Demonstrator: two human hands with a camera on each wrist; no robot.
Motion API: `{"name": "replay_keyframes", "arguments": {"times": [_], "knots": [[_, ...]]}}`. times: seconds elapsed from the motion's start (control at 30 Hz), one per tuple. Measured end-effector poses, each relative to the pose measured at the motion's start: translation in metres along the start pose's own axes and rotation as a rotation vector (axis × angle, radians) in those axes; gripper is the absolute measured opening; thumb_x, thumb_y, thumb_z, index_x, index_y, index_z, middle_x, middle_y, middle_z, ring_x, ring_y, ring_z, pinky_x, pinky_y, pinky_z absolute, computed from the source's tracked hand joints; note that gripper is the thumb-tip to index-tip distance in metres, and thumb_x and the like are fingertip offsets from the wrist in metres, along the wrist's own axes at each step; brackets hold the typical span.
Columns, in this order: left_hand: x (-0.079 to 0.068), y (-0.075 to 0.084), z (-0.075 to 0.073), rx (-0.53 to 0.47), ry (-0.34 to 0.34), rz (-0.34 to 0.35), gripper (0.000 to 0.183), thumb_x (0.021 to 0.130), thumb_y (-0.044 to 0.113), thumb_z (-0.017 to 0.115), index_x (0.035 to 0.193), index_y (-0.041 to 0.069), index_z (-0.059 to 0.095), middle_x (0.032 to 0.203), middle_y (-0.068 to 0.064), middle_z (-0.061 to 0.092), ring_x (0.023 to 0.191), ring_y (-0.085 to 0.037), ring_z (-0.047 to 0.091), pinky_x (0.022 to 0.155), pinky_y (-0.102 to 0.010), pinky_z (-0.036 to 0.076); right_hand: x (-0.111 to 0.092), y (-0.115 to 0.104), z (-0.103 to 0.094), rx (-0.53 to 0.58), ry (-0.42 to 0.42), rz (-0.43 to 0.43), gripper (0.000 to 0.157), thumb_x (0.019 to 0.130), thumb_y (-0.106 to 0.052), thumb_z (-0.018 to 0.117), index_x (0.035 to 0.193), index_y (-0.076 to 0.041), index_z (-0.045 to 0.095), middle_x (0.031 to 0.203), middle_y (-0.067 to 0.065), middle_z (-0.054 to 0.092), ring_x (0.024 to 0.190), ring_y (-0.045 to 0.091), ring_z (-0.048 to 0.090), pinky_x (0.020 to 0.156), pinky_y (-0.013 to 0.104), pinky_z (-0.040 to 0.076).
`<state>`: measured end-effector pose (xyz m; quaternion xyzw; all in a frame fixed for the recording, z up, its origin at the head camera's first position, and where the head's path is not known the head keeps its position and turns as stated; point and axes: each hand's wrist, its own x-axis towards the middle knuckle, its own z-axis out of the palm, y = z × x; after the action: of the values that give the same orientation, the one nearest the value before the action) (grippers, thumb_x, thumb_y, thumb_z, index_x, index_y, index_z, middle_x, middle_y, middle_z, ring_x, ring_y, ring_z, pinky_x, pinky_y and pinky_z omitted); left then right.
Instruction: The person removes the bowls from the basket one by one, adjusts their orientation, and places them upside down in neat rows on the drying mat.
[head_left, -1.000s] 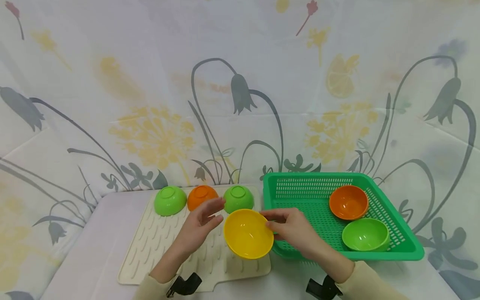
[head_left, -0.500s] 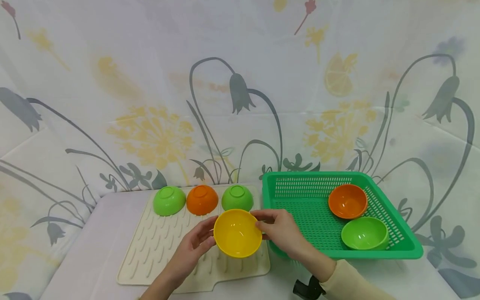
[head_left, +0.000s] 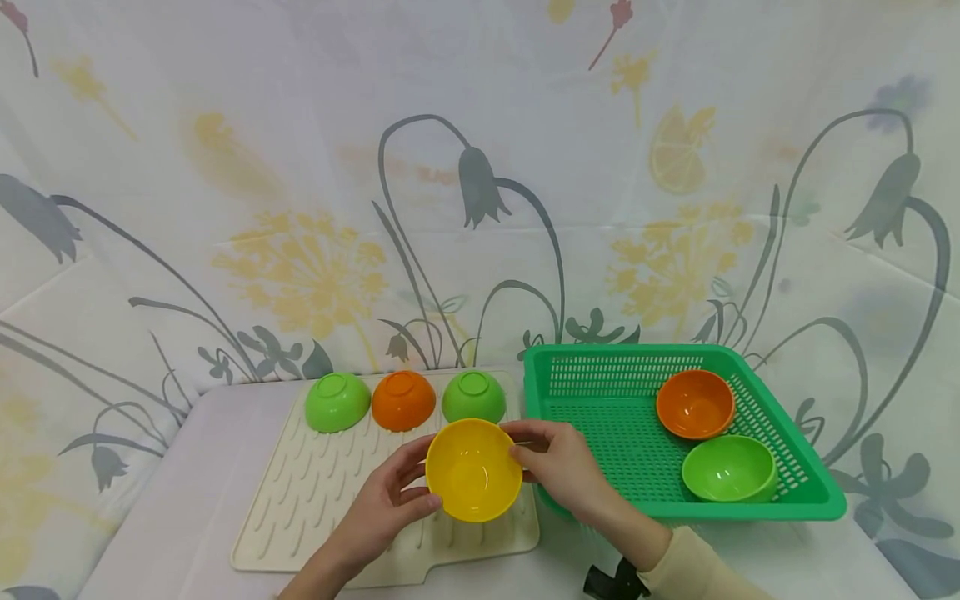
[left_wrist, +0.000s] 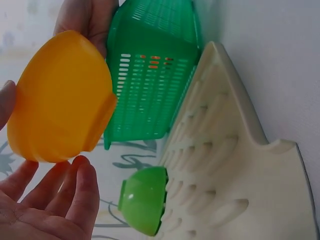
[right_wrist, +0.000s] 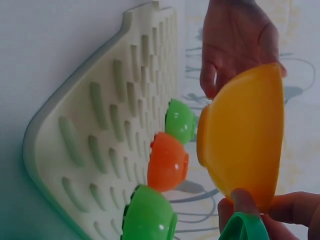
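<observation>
Over the front right of the cream drying mat (head_left: 300, 492) a yellow bowl (head_left: 474, 471) is held up, its hollow turned toward the head camera. My right hand (head_left: 561, 467) pinches its right rim, thumb inside and fingers behind. From the other side my left hand (head_left: 378, 504) holds the bowl, thumb by the lower left rim and fingertips against the outer wall, as the left wrist view shows. Along the mat's back edge a green bowl (head_left: 337, 402), an orange bowl (head_left: 403, 401) and another green bowl (head_left: 474, 397) sit upside down in a row.
To the right of the mat stands a green plastic basket (head_left: 600, 372) with slotted walls. Inside, at its right end, are an orange bowl (head_left: 696, 405) and a green bowl (head_left: 731, 469). A flower-printed cloth (head_left: 480, 167) hangs behind the table.
The yellow bowl has moved slightly left in my right hand. My left hand, apart from it a second ago, has closed onto its left side, the thumb coming down by the rim.
</observation>
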<state>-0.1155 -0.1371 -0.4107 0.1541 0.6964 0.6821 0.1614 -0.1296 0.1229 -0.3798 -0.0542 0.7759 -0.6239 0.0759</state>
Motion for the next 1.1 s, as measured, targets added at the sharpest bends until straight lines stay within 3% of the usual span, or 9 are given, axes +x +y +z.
{"name": "replay_keyframes", "arguments": {"times": [0.27, 0.47, 0.7, 0.87, 1.1], "knots": [[0.002, -0.005, -0.007, -0.008, -0.019, -0.026, 0.07, 0.092, 0.015, 0.073, 0.152, 0.007, 0.036, 0.154, -0.015, 0.038, 0.132, -0.034, 0.047, 0.099, -0.028, 0.049, -0.001, 0.002, -0.003, 0.022, -0.043, -0.047, 0.033, 0.092, 0.002, 0.066, 0.124, -0.001, 0.067, 0.119, 0.015, 0.067, 0.102, 0.028, 0.067, 0.073, 0.036, 0.061], [0.004, -0.013, -0.015, -0.058, -0.027, -0.064, 0.068, 0.095, 0.013, 0.069, 0.15, 0.0, 0.033, 0.147, -0.023, 0.045, 0.129, -0.034, 0.051, 0.097, -0.033, 0.051, -0.004, 0.002, -0.001, 0.046, -0.068, -0.097, 0.034, 0.09, 0.005, 0.065, 0.124, -0.001, 0.066, 0.124, 0.015, 0.063, 0.113, 0.033, 0.062, 0.075, 0.035, 0.06], [0.007, -0.016, -0.021, -0.09, -0.034, -0.093, 0.062, 0.096, 0.014, 0.067, 0.147, -0.002, 0.035, 0.139, -0.021, 0.054, 0.118, -0.027, 0.059, 0.097, -0.03, 0.051, -0.009, 0.002, 0.001, 0.108, -0.058, -0.14, 0.032, 0.091, 0.007, 0.064, 0.123, 0.0, 0.065, 0.124, 0.016, 0.063, 0.12, 0.035, 0.057, 0.081, 0.035, 0.059], [0.008, -0.015, -0.022, -0.1, -0.044, -0.047, 0.056, 0.097, 0.011, 0.065, 0.145, -0.003, 0.039, 0.14, -0.019, 0.053, 0.121, -0.025, 0.058, 0.097, -0.032, 0.051, -0.011, 0.003, 0.002, 0.132, -0.04, -0.165, 0.032, 0.09, 0.008, 0.065, 0.121, 0.0, 0.065, 0.123, 0.017, 0.063, 0.12, 0.035, 0.057, 0.083, 0.035, 0.058], [0.008, -0.011, -0.025, -0.094, -0.085, 0.078, 0.052, 0.097, 0.005, 0.064, 0.142, -0.004, 0.041, 0.138, -0.015, 0.056, 0.119, -0.02, 0.059, 0.096, -0.035, 0.052, -0.013, 0.001, 0.003, 0.144, -0.011, -0.204, 0.035, 0.089, 0.005, 0.069, 0.123, -0.001, 0.068, 0.123, 0.016, 0.064, 0.122, 0.034, 0.055, 0.09, 0.035, 0.056]]}}
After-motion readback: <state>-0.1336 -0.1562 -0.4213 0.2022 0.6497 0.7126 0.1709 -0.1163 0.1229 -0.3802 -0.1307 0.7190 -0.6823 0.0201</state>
